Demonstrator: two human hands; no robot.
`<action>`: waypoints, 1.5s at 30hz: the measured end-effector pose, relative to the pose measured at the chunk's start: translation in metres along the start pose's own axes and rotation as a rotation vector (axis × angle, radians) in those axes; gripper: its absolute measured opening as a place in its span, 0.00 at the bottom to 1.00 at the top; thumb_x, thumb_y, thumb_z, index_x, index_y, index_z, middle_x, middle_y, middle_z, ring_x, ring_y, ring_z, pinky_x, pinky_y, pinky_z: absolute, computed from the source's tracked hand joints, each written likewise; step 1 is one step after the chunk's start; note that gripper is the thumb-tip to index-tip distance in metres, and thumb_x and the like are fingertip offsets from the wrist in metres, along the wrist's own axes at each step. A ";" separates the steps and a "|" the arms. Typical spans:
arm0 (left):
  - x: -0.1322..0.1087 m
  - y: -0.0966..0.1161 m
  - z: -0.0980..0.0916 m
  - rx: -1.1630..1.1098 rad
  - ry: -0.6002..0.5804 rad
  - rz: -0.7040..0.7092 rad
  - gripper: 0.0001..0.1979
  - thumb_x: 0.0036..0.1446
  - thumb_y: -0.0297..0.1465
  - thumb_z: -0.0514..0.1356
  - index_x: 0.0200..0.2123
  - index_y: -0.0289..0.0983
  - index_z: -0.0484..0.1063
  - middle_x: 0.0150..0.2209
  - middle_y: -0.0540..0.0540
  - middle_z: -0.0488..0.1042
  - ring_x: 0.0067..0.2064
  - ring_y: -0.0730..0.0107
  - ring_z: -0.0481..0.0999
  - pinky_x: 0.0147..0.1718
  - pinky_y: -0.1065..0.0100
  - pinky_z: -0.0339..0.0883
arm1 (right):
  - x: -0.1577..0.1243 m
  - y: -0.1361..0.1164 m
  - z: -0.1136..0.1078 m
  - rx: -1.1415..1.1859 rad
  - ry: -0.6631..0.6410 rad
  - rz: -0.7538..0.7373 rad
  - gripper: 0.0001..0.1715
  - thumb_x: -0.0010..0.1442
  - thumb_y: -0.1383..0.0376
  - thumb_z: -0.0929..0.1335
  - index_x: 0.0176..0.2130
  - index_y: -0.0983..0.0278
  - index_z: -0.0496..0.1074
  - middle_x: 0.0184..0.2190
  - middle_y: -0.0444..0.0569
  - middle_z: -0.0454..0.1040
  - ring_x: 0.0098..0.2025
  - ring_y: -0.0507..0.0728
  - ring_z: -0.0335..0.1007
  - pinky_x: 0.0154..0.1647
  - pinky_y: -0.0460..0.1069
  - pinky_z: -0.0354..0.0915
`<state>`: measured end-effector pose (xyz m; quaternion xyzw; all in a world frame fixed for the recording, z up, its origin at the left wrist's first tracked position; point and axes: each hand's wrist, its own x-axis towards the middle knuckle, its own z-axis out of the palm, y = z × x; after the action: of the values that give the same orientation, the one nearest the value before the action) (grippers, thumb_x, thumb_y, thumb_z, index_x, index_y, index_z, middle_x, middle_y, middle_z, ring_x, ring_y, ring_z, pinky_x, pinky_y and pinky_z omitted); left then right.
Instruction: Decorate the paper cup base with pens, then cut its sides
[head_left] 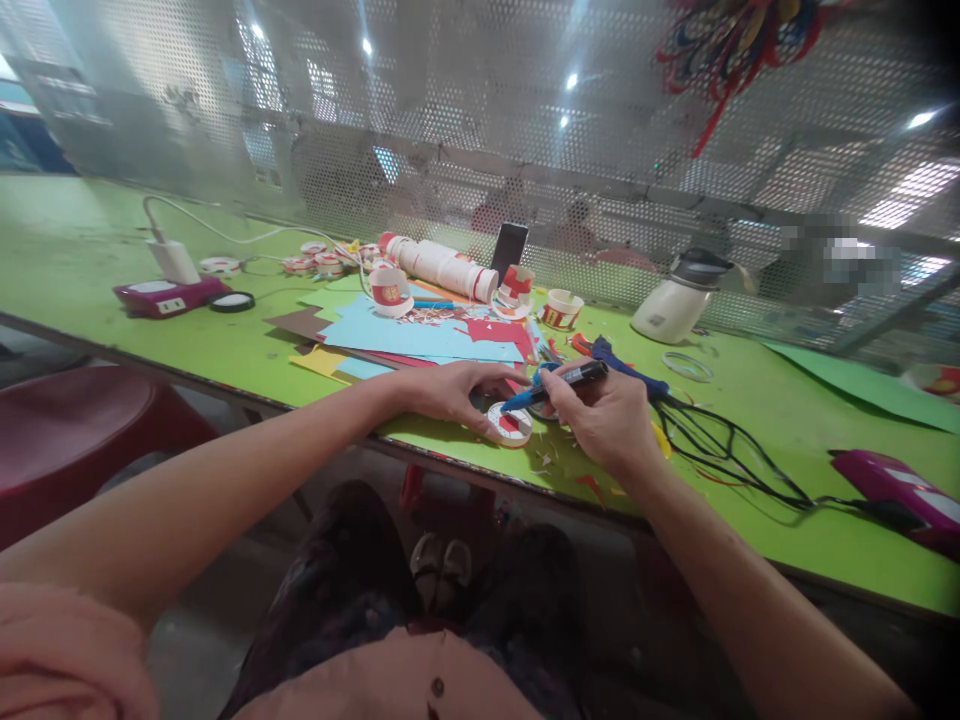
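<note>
Near the table's front edge lies a small round white disc (517, 432) with a red patch and dark marks on its face. The fingers of my left hand (457, 393) curve around its left and far sides, gripping it against the table. My right hand (611, 415) is closed around a blue and black marker (555, 385). The marker slants down to the left, its tip at the disc's top face. Just behind the hands lies a stack of coloured paper (397, 338), light blue on top, with a red cut piece (496, 333) and paper shreds on it.
Paper cups (390, 293) and a long white tube of stacked cups (442, 268) stand behind the paper, near a phone (510, 248). A white kettle (671, 300) is back right. Black cable (720, 440) and a blue-handled tool (626, 368) lie right; a purple power strip (171, 297) left.
</note>
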<state>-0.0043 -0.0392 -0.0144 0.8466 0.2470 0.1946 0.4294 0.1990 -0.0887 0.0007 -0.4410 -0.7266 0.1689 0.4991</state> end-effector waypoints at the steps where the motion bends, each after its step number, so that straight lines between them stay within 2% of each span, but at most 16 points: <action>1: 0.000 -0.001 0.000 0.003 0.003 0.007 0.38 0.48 0.33 0.69 0.61 0.38 0.59 0.47 0.42 0.76 0.48 0.63 0.74 0.48 0.65 0.64 | 0.000 0.000 0.000 -0.002 -0.005 -0.015 0.13 0.55 0.59 0.69 0.25 0.65 0.71 0.16 0.43 0.71 0.17 0.50 0.62 0.17 0.44 0.58; 6: 0.001 -0.002 0.001 -0.016 -0.006 0.029 0.36 0.49 0.32 0.69 0.60 0.38 0.61 0.45 0.44 0.76 0.46 0.65 0.74 0.45 0.67 0.65 | -0.001 0.001 0.001 -0.033 -0.040 -0.099 0.12 0.56 0.60 0.68 0.26 0.64 0.71 0.18 0.43 0.72 0.19 0.51 0.66 0.20 0.45 0.61; 12: 0.003 -0.003 0.001 -0.030 -0.021 0.049 0.32 0.50 0.32 0.68 0.58 0.40 0.63 0.43 0.46 0.76 0.45 0.67 0.74 0.45 0.68 0.65 | -0.002 0.005 0.005 -0.019 -0.017 -0.121 0.18 0.57 0.55 0.69 0.23 0.64 0.69 0.17 0.43 0.70 0.19 0.50 0.64 0.20 0.46 0.61; 19: 0.001 -0.002 0.000 0.050 0.007 0.011 0.35 0.49 0.34 0.68 0.60 0.37 0.61 0.44 0.44 0.74 0.44 0.65 0.73 0.43 0.67 0.64 | -0.003 0.005 0.003 -0.031 0.095 -0.110 0.17 0.55 0.55 0.71 0.23 0.64 0.72 0.17 0.44 0.73 0.19 0.51 0.66 0.20 0.46 0.63; 23: 0.000 -0.004 0.000 0.047 0.023 -0.037 0.42 0.47 0.36 0.69 0.63 0.37 0.57 0.49 0.42 0.73 0.50 0.61 0.71 0.49 0.64 0.63 | -0.002 -0.002 0.000 0.000 0.231 -0.070 0.19 0.55 0.56 0.72 0.19 0.64 0.71 0.14 0.42 0.70 0.16 0.49 0.63 0.18 0.45 0.61; 25: 0.000 -0.006 0.000 0.040 0.015 -0.034 0.42 0.47 0.37 0.69 0.63 0.38 0.56 0.50 0.41 0.72 0.52 0.60 0.71 0.51 0.63 0.62 | -0.001 -0.004 -0.001 0.001 0.252 -0.062 0.20 0.55 0.57 0.71 0.18 0.64 0.71 0.14 0.42 0.70 0.15 0.48 0.62 0.17 0.45 0.61; 29: 0.000 -0.006 -0.001 0.053 0.007 -0.022 0.41 0.47 0.38 0.69 0.63 0.38 0.57 0.50 0.40 0.72 0.52 0.59 0.71 0.51 0.62 0.62 | -0.001 -0.004 0.000 -0.005 0.226 -0.048 0.19 0.55 0.58 0.72 0.19 0.65 0.72 0.14 0.43 0.71 0.16 0.49 0.64 0.17 0.44 0.61; 40: 0.002 -0.006 0.000 0.017 0.000 0.026 0.36 0.49 0.34 0.68 0.60 0.38 0.60 0.46 0.44 0.75 0.47 0.64 0.74 0.48 0.65 0.63 | -0.002 0.000 0.004 0.013 0.066 -0.076 0.18 0.57 0.57 0.70 0.21 0.65 0.70 0.16 0.44 0.72 0.17 0.49 0.64 0.17 0.44 0.60; 45: 0.002 -0.008 0.001 0.014 -0.001 0.032 0.36 0.49 0.34 0.68 0.60 0.38 0.60 0.46 0.43 0.75 0.48 0.64 0.74 0.48 0.64 0.63 | -0.001 0.003 0.004 0.029 0.047 -0.055 0.17 0.57 0.57 0.70 0.23 0.65 0.71 0.17 0.44 0.73 0.17 0.49 0.64 0.17 0.44 0.60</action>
<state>-0.0044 -0.0347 -0.0208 0.8535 0.2347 0.1994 0.4204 0.1970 -0.0875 -0.0038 -0.4174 -0.7240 0.1551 0.5269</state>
